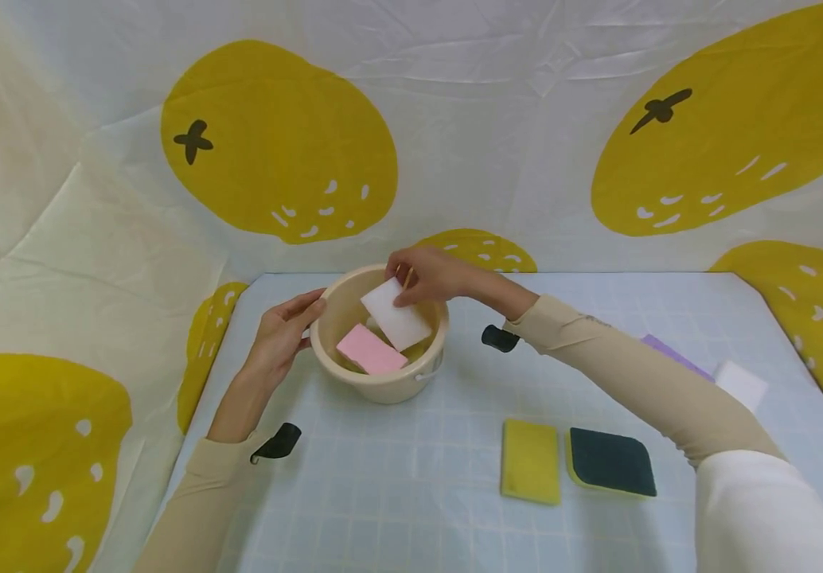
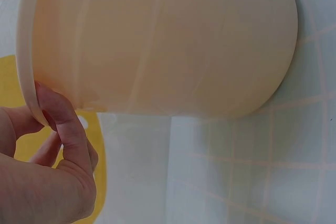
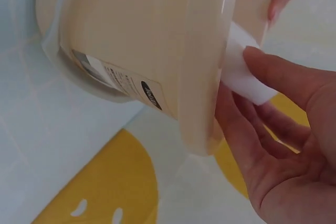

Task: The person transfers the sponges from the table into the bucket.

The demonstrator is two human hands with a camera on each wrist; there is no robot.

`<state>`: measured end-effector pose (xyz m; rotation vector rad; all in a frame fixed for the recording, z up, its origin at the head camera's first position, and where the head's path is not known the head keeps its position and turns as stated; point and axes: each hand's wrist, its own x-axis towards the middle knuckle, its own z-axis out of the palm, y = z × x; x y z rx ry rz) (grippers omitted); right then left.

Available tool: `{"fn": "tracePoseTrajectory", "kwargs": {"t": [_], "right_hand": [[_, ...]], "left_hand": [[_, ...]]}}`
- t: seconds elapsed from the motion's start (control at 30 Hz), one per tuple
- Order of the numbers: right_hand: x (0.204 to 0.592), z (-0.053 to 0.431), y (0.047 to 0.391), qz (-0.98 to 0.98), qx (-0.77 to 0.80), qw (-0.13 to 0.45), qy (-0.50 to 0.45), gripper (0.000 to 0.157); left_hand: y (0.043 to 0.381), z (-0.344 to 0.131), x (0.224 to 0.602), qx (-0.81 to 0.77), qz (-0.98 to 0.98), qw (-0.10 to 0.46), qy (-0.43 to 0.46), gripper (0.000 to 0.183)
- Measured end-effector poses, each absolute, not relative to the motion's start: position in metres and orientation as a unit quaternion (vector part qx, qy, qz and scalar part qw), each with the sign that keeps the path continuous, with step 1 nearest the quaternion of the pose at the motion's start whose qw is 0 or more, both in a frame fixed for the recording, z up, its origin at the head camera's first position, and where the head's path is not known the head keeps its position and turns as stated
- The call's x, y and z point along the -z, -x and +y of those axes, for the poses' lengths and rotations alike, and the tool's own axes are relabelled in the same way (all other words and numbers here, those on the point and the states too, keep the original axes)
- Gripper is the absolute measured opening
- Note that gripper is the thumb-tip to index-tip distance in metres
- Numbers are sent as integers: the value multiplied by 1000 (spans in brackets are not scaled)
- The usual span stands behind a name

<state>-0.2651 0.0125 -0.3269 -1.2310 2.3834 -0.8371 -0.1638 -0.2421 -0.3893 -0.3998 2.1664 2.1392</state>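
Note:
A cream bucket point(image 1: 377, 388) stands near the back left of the table. My left hand point(image 1: 277, 334) grips its rim at the left side, thumb and fingers on either side of the edge, as the left wrist view point(image 2: 58, 140) confirms. Over the bucket's opening, my right hand point(image 1: 429, 274) pinches a white sponge point(image 1: 395, 314) between thumb and fingers, its lower part inside the bucket. Within the bucket lies a pink sponge point(image 1: 372, 350), with other pieces partly hidden beneath. In the right wrist view the white sponge point(image 3: 241, 66) shows at the rim.
A yellow sponge point(image 1: 530, 461) and a dark green-topped scouring sponge point(image 1: 612, 461) lie at the front right. Beyond the right forearm are a purple piece point(image 1: 676, 356) and a white block point(image 1: 741, 386), partly covered by the sleeve. Fabric printed with yellow fruit hangs behind the table.

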Motion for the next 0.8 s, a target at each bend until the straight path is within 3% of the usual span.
{"fn": "tracePoseTrajectory", "kwargs": {"t": [0.23, 0.47, 0.6, 0.8], "right_hand": [[328, 4, 265, 845, 244, 182, 440, 34], [337, -4, 256, 865, 181, 148, 444, 43], [347, -5, 250, 863, 188, 136, 448, 40], [358, -5, 247, 864, 174, 72, 466, 42]], "left_hand": [[164, -242, 389, -695, 706, 35, 133, 48], [165, -242, 391, -692, 708, 34, 136, 47], [165, -242, 390, -694, 706, 34, 137, 46], [165, -242, 391, -696, 704, 37, 135, 47]]}}
